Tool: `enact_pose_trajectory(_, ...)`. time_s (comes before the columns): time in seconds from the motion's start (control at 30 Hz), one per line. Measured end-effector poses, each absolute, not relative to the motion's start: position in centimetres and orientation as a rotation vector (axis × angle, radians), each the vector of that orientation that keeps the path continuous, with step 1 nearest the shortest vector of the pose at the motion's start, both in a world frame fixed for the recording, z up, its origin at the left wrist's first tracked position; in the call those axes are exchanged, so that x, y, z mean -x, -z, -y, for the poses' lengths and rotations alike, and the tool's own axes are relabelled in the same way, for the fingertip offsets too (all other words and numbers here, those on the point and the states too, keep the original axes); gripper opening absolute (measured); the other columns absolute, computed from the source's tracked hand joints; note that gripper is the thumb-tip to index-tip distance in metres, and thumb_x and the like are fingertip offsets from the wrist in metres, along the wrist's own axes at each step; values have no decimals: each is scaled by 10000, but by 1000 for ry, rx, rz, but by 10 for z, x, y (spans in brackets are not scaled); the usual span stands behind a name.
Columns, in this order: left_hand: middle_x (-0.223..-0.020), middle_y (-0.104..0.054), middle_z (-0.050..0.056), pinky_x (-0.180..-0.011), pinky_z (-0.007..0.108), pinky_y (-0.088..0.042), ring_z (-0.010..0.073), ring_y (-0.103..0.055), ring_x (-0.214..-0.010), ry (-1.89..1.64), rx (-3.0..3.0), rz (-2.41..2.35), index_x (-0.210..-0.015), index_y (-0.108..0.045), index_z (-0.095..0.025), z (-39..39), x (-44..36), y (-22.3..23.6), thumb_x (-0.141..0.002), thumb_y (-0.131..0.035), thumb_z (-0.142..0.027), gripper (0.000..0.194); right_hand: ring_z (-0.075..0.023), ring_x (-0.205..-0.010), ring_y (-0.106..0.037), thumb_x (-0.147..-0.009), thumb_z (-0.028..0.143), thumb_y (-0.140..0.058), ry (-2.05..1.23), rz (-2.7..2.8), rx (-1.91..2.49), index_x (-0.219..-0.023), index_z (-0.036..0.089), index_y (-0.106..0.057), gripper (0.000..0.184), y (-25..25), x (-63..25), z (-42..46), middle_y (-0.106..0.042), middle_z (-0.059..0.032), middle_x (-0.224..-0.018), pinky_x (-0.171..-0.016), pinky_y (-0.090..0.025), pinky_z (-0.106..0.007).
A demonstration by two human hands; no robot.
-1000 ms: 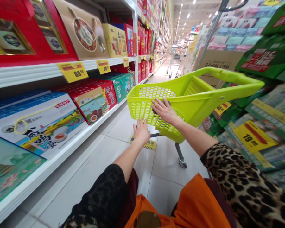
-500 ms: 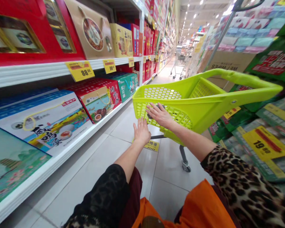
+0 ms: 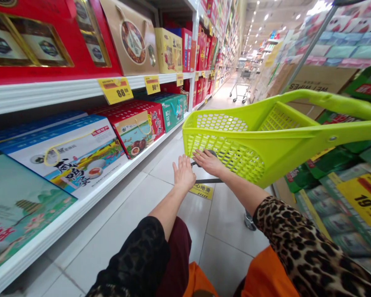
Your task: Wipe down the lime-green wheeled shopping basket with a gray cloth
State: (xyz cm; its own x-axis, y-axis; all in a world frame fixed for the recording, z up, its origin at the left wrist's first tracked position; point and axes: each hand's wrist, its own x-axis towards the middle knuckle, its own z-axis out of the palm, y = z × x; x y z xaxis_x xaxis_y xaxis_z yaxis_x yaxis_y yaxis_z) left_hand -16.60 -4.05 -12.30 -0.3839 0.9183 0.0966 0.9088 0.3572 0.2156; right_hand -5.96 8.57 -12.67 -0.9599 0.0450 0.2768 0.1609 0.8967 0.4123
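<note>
The left hand is open, fingers spread and holding nothing, just beside the right hand, whose fingers lie at a lime-green plastic mesh wheeled shopping basket directly ahead, apparently steadying it; grip cannot be determined.

white store shelves of boxed gift sets, yellow price tags, a distant wire shopping cart

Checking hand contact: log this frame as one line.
left hand: open, near dark trolley bar | right hand: open, on lime-green plastic shopping trolley basket | shelf: gift boxes
</note>
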Motion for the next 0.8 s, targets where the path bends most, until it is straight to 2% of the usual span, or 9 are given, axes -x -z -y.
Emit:
enact_pose_trajectory(0.1,-1515,-140,143,-1122,512,-100,262,-95,-1401,-381,-1713,-2569,-1412,-208,-66,36,167,124,-739,-439,-217,727,-267,-1359,-237,-878,95,-378,668,2701,203,-1346,114,-395,469,100,76,-90,-356,-125,-1438,-1092,-210,-532)
enact_pose_trajectory(0.17,-1516,-136,139,-1123,506,-98,259,-95,-1401,-394,-1707,-2586,-1413,-208,-78,33,167,123,-735,-446,-215,731,-270,-1368,-207,-879,93,-360,695,2660,232,-1359,111,-375,481,84,86,-95,-323,-118,-1456,-1101,-185,-537)
enact_pose_trajectory(0.3,-1516,-133,145,-1126,499,-89,256,-88,-1402,-404,-1732,-2598,-1414,-197,-68,30,169,121,-735,-454,-223,742,-279,-1348,-261,-889,110,-349,724,2683,258,-1317,82,-429,436,82,98,-100,-383,-133,-1420,-1090,-241,-511)
enact_pose_trajectory(0.6,-1515,-136,147,-1123,503,-106,254,-80,-1403,-387,-1741,-2595,-1414,-192,-62,39,170,119,-746,-441,-222,731,-253,-1268,-412,-868,101,-430,632,2872,224,-1167,93,-568,330,138,68,-86,-547,-150,-1271,-1028,-357,-460)
enact_pose_trajectory(0.8,-1516,-147,137,-1124,501,-110,251,-91,-1402,-410,-1774,-2541,-1416,-194,-81,37,147,107,-741,-439,-200,728,-269,-1364,-220,-867,83,-398,701,2670,287,-1342,126,-403,477,79,39,-91,-364,-122,-1434,-1086,-215,-530)
